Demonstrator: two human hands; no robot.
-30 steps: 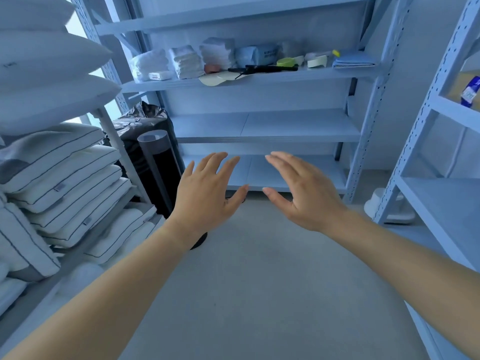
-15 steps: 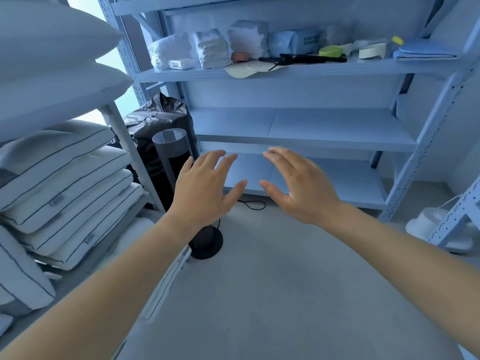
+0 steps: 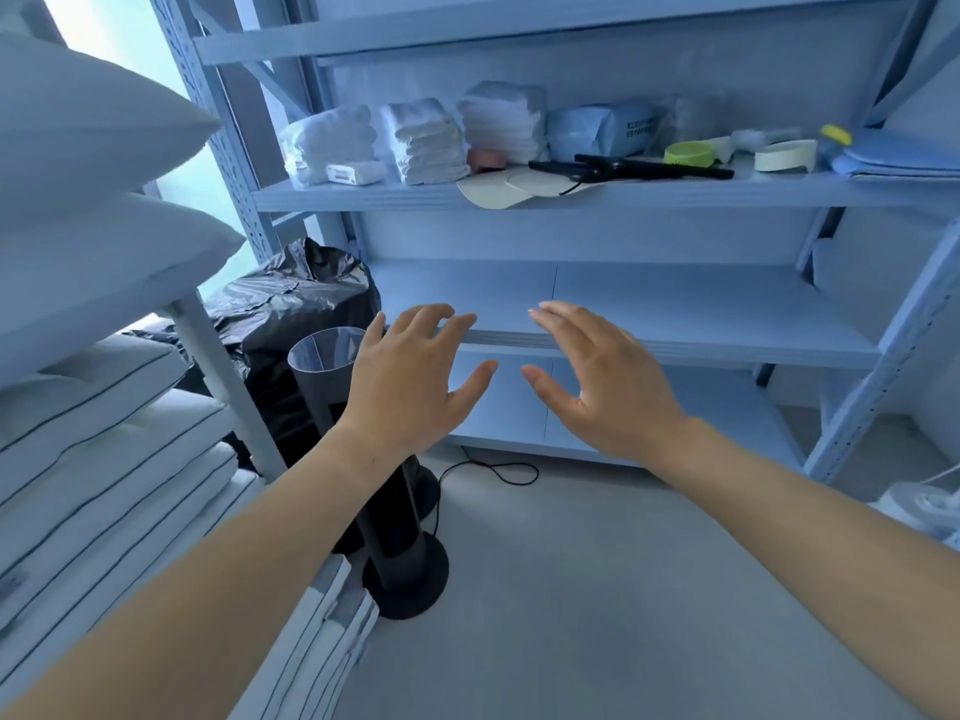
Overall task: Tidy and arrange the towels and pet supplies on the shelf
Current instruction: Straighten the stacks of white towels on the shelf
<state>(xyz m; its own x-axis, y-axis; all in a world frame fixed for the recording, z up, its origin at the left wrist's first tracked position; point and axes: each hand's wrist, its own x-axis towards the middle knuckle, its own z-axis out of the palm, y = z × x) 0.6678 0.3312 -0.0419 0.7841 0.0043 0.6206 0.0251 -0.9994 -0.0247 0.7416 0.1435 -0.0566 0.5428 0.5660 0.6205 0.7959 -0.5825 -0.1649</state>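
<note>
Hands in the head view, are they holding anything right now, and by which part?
Nothing is held. The left hand and right hand are both open in the air, fingers spread, in front of the shelf.

I see the upper shelf (image 3: 363, 197) at 12 o'clock. On it, toward 11 o'clock, stand three stacks of white towels (image 3: 427, 142). Then come a blue package (image 3: 597, 129), a black tool (image 3: 631, 169), a green bowl (image 3: 688, 154), and toward 2 o'clock a folded blue cloth (image 3: 893, 157).

Three white towel stacks (image 3: 428, 142) stand on the shelf (image 3: 363, 195), with one blue packet (image 3: 597, 129), one green bowl (image 3: 688, 154), one white bowl (image 3: 784, 161), one black long-handled tool (image 3: 649, 169) and one folded blue cloth (image 3: 893, 155). Two hands show: the left hand (image 3: 410, 387) and the right hand (image 3: 608, 387).
</note>
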